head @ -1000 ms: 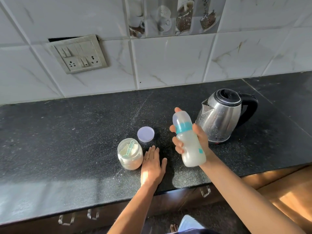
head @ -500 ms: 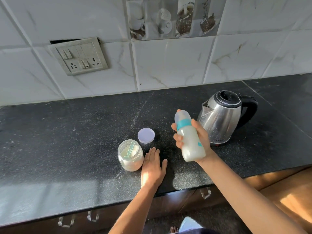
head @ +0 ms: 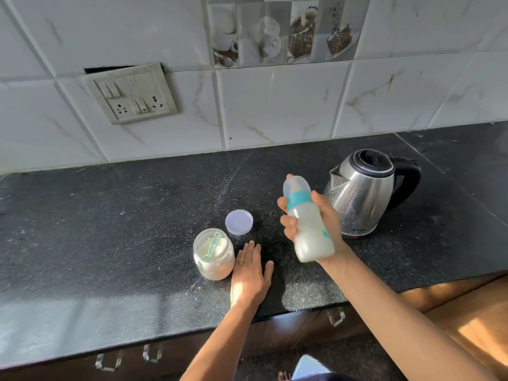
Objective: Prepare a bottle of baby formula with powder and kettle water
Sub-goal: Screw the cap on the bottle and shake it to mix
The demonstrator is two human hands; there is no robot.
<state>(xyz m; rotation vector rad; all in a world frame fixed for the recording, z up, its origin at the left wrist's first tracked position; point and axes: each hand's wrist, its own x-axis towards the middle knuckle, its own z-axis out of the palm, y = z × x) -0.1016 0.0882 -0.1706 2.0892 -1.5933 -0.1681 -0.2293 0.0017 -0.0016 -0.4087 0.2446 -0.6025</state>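
Your right hand [head: 316, 224] wraps the capped bottle [head: 308, 218] above the table [head: 110, 229], tilted to mix; your left hand [head: 248, 273] rests flat, empty.

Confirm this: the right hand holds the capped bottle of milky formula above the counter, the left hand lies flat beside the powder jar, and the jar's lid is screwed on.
Not quite. In the head view the powder jar is open, scoop inside; its lid lies on the counter behind it. The rest holds: right hand holds the bottle, left hand lies flat.

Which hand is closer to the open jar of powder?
Left. The left hand lies flat on the counter right beside the powder jar; the right hand is farther off, holding the baby bottle near the kettle.
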